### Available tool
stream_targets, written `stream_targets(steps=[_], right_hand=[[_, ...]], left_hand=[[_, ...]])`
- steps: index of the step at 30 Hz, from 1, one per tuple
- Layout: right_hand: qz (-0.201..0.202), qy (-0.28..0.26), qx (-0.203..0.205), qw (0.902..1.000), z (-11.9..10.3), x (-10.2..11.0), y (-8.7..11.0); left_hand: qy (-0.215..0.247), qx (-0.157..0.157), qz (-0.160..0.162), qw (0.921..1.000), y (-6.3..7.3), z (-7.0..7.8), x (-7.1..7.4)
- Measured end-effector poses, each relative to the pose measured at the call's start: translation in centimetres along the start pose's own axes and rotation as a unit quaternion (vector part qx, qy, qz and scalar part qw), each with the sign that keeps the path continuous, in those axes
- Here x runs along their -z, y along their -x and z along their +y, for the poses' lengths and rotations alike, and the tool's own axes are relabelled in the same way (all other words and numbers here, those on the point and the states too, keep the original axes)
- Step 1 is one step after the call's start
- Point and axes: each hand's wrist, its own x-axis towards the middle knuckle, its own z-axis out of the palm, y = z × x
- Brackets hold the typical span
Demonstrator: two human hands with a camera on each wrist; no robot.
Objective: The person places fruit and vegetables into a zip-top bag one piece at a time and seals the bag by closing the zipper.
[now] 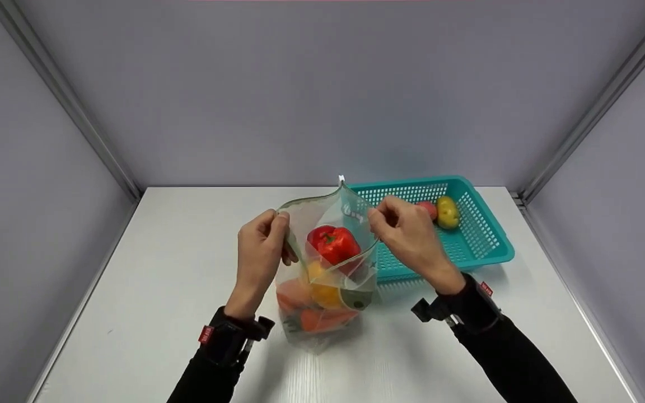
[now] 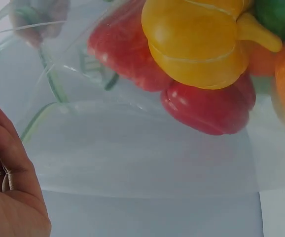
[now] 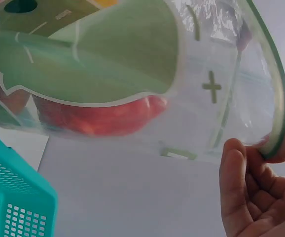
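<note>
A clear zip bag [image 1: 294,224] with a green-edged mouth hangs between both hands, its opening spread and a white slider at the far corner. My left hand [image 1: 261,246] pinches the left edge of the mouth between thumb and fingers. On the opposite side, my right hand [image 1: 409,235] pinches the right edge; the right wrist view shows the green rim [image 3: 280,106] between its fingertips. Inside the bag a red bell pepper [image 1: 338,245] lies on top. Beneath it are a yellow pumpkin-like vegetable [image 2: 196,44] and orange produce [image 1: 322,320]. A green print [image 3: 118,54] covers part of the bag.
Behind and right of the bag, a teal basket [image 1: 490,258] stands on the white table [image 1: 188,268]. It holds a yellow potato-like item [image 1: 447,212] and a red round item [image 1: 428,209], partly behind the right hand. Grey panels [image 1: 322,95] enclose the table at the back and sides.
</note>
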Motion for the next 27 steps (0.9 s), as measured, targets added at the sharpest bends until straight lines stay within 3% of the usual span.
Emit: stream_targets(steps=[9,18,27], right_hand=[[0.009,-0.001,-0.011,0.9999,2.2,0.4,1.7],[-0.017,-0.011,-0.039,0.9990,4.1,0.6,3.8],[-0.017,0.009,-0.088,0.9960,6.4,2.9,4.0]], left_hand=[[0.015,0.029,-0.019,0.9993,1.6,-1.7,-0.8],[0.005,0.085,-0.023,0.9962,3.6,-3.7,-1.4],[0.008,0.086,-0.029,0.9958,5.0,-3.8,-2.0]])
